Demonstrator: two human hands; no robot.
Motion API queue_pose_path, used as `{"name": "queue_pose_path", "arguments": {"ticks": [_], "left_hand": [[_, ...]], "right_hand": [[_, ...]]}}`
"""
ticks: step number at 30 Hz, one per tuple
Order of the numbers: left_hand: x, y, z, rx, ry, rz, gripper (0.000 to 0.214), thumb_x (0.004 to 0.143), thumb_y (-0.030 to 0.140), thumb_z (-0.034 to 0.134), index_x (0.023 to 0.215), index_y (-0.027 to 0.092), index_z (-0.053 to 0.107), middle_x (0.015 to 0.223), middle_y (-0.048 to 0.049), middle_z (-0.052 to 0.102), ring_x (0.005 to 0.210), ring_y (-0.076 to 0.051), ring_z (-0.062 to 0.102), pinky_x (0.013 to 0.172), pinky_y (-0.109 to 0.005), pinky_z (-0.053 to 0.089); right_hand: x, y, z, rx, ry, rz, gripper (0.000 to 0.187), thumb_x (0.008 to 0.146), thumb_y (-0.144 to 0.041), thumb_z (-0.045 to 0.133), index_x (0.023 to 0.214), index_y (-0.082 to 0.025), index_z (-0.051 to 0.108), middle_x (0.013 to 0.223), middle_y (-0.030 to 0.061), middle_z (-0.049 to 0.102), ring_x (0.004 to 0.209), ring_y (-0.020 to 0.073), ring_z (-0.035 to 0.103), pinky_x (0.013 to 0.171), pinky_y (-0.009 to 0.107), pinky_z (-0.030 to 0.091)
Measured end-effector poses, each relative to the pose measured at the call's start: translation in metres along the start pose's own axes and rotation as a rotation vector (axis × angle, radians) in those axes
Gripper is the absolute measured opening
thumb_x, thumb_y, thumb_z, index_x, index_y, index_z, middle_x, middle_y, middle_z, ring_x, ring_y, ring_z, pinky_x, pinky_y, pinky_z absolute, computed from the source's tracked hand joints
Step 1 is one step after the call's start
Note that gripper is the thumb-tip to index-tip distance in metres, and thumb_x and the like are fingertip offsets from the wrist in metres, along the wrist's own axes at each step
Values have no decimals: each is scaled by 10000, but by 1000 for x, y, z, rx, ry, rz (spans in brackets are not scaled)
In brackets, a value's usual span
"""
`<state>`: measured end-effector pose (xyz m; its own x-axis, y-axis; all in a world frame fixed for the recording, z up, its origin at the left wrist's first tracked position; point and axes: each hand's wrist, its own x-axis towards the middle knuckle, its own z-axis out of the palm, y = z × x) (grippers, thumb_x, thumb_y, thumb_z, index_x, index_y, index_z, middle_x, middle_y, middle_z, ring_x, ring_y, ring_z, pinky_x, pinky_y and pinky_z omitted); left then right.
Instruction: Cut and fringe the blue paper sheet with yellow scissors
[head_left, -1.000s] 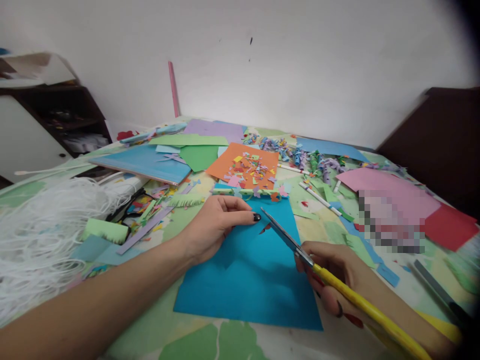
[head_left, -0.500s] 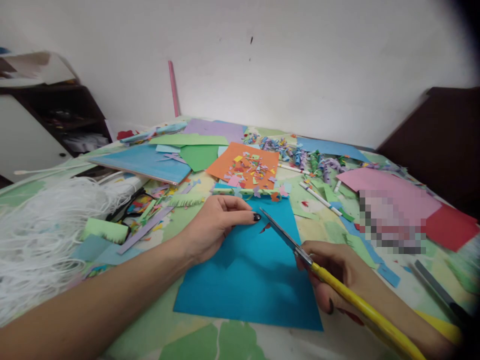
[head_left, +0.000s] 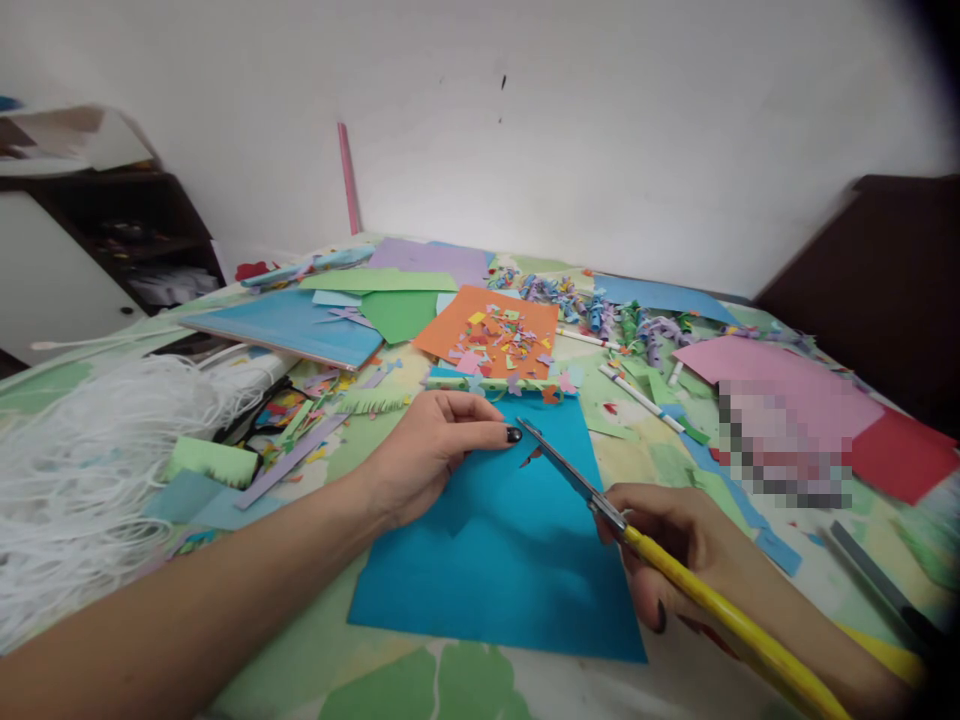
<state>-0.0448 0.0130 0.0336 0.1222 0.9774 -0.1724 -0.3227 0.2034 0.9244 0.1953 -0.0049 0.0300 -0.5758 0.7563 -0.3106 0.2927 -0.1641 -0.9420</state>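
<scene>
My left hand (head_left: 442, 450) is closed in a pinch, thumb against forefinger, above the blue paper sheet (head_left: 495, 590). Whatever lies between those fingertips is too small or hidden to make out. Yellow-handled scissors (head_left: 574, 478) are gripped in my right hand (head_left: 682, 550), their blades angled up and left so that the tips sit right beside my left thumb. The blades look nearly closed. A tiny red scrap (head_left: 530, 458) shows just under the blades, over the blue sheet.
Beyond the sheet, an orange paper (head_left: 442, 325) bears small colourful cutouts. Tangled white cord (head_left: 90, 460) heaps at left, near a blue pad (head_left: 292, 325). Markers (head_left: 641, 397), curled paper strips (head_left: 562, 295) and pink paper (head_left: 780, 375) lie right of centre. A wall stands behind.
The scissor tips have shifted very slightly left, toward my left thumb. My left hand and the papers look the same.
</scene>
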Motion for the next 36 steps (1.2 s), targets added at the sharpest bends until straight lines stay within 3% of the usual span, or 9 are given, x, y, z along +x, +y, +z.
{"name": "queue_pose_path", "arguments": {"ticks": [6, 12, 28, 36], "left_hand": [[1, 0, 0, 25, 4, 15, 145, 543, 188, 824, 572, 136, 692, 572, 5, 640, 556, -73, 543, 523, -176, 392], [2, -1, -1, 36, 5, 14, 193, 511, 226, 854, 568, 139, 691, 584, -3, 650, 577, -86, 554, 546, -189, 404], [2, -1, 0, 25, 9, 12, 187, 515, 216, 854, 566, 141, 690, 579, 2, 640, 574, -90, 544, 548, -204, 392], [2, 0, 0, 41, 17, 17, 133, 545, 184, 818, 572, 144, 694, 593, -3, 637, 584, -97, 538, 558, -216, 389]], "right_hand": [[0, 0, 0, -20, -15, -18, 423, 637, -449, 851, 774, -193, 542, 464, -68, 527, 380, 42, 355, 377, 151, 253], [-2, -2, 0, -46, -52, -38, 625, 589, -743, 723, 798, -191, 518, 515, -67, 500, 357, 21, 306, 323, 136, 232], [0, -3, 1, -49, -15, -15, 497, 621, -559, 827, 760, -199, 514, 469, -88, 439, 373, 53, 341, 384, 175, 265], [1, -1, 0, -45, -3, -9, 488, 596, -526, 852, 747, -196, 526, 441, -80, 452, 426, 93, 450, 427, 185, 320]]}}
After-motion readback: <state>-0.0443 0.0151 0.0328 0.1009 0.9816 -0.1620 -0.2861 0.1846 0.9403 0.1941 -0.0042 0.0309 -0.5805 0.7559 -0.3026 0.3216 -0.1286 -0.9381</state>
